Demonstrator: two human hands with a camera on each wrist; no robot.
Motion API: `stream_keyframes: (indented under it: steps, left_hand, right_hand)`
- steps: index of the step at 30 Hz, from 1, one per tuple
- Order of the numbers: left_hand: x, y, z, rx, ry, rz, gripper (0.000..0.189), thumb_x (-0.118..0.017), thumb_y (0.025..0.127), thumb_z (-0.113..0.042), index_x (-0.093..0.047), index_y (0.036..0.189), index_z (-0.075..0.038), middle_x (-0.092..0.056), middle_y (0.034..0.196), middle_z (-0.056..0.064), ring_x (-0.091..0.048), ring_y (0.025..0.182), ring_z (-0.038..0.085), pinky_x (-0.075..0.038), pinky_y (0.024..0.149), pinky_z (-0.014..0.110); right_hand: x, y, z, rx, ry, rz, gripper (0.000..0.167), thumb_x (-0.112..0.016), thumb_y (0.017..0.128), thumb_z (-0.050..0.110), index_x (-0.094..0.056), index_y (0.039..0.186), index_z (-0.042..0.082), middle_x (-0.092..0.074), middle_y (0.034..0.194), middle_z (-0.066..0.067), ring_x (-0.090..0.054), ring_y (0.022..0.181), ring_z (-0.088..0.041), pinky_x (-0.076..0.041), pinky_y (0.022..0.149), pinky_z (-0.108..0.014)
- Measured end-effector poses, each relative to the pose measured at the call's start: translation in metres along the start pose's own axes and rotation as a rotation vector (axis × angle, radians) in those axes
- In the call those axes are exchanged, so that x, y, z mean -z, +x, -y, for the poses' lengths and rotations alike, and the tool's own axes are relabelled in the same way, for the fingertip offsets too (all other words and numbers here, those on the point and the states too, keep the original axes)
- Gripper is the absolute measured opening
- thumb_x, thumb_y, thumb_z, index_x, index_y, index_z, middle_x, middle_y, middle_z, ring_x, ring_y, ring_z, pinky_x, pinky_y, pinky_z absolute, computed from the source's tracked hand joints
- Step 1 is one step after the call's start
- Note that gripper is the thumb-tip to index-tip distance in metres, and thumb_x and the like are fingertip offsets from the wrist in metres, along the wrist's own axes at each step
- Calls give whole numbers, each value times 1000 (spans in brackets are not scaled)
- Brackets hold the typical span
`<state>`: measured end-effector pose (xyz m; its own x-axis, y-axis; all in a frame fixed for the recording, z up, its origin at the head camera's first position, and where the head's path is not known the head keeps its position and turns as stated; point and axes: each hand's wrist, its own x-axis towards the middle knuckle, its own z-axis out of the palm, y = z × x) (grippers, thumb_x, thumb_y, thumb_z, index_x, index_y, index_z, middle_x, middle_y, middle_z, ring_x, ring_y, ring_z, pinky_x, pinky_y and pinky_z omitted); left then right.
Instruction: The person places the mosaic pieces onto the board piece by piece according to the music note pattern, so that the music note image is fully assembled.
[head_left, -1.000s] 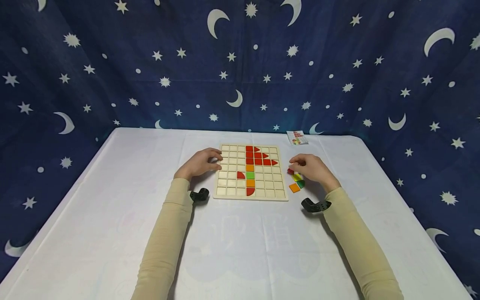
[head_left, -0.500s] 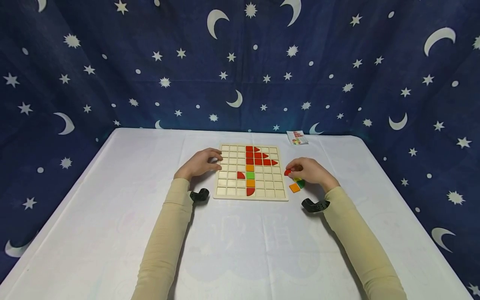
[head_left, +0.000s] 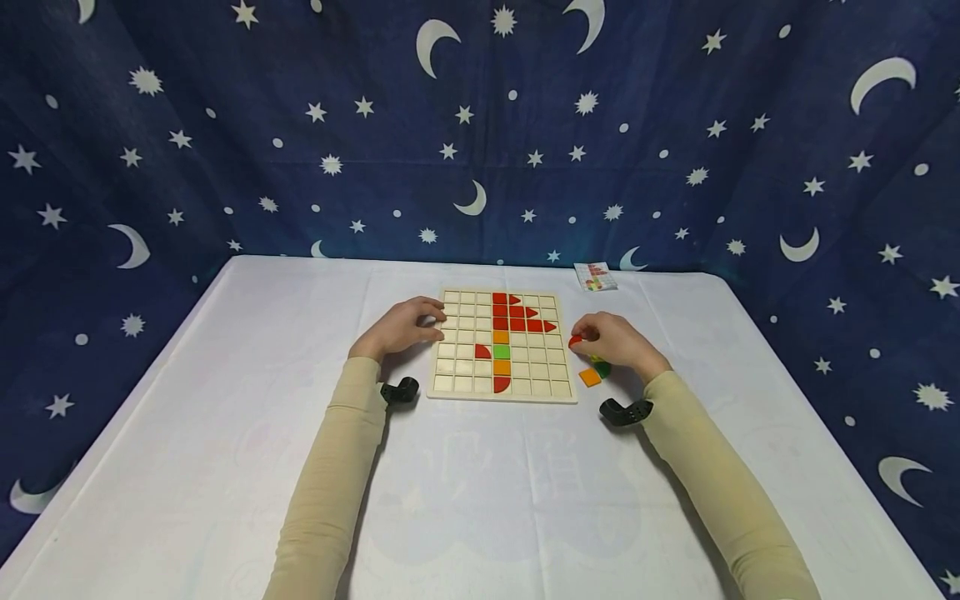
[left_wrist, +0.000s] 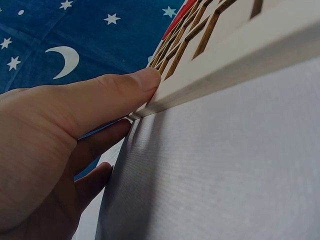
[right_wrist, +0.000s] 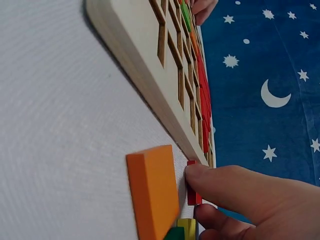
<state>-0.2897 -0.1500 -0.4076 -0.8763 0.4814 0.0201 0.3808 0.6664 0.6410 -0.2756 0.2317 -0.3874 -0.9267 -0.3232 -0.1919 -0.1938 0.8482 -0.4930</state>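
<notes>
A wooden grid board (head_left: 457,364) lies on the white table, with red, orange and green tiles set in its cells. My left hand (head_left: 401,327) is at the board's left edge; in the left wrist view its thumb (left_wrist: 145,79) rests on the rim, the other fingers along the side. Off the board's right side, my right hand (head_left: 618,342) pinches a red tile (right_wrist: 191,197) between thumb and fingers. Beside that hand lie an orange square tile (head_left: 589,377), a green tile (head_left: 603,368) and a yellow tile (right_wrist: 189,229), the last partly hidden.
A small printed card (head_left: 596,277) with a coloured pattern lies near the table's back edge. Behind the table (head_left: 480,500) hangs a dark blue curtain (head_left: 375,183) with moons and stars. Black curved mounts (head_left: 626,412) stick out at both wrists.
My right hand has drawn the red tile a little to the left, away from the loose tiles and towards the board. The left hand stays at the board's edge.
</notes>
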Motion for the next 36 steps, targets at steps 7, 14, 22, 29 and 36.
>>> stream_keyframes:
  steps: [7, 14, 22, 29, 36]
  left_hand:
    - [-1, 0, 0, 5, -3, 5, 37, -72, 89, -18, -66, 121, -1, -49, 143, 15, -40, 136, 32, -31, 115, 44]
    - [-1, -1, 0, -2, 4, 4, 36, -72, 90, -18, -66, 121, -1, -50, 142, 15, -41, 136, 32, -30, 115, 44]
    - [-1, 1, 1, -1, 7, 5, 37, -72, 89, -18, -66, 122, -1, -50, 142, 15, -41, 135, 32, -31, 115, 44]
    - [0, 1, 1, -8, 18, 1, 37, -72, 89, -18, -66, 122, 0, -50, 142, 16, -41, 135, 33, -30, 115, 44]
    - [0, 0, 1, -5, 14, 3, 38, -73, 89, -19, -66, 122, -1, -50, 142, 14, -41, 136, 31, -31, 115, 43]
  right_hand:
    - [2, 0, -3, 15, 4, 18, 26, -70, 91, 12, -68, 114, 2, -63, 101, -11, -50, 94, -28, -47, 87, -41]
    - [4, 0, -6, 85, -39, 13, 22, -69, 92, 12, -70, 111, 2, -65, 100, -9, -51, 90, -25, -48, 83, -39]
    - [9, 2, -3, 138, -83, -14, 22, -67, 92, 11, -69, 112, 0, -68, 103, -11, -56, 91, -25, -51, 85, -42]
    - [6, 9, 22, 192, -67, -30, 28, -68, 93, 19, -68, 117, 4, -65, 110, -11, -55, 90, -25, -50, 79, -37]
    - [-12, 23, 69, 356, -105, 42, 26, -68, 93, 21, -69, 115, 6, -66, 111, -8, -57, 100, -24, -49, 94, -40]
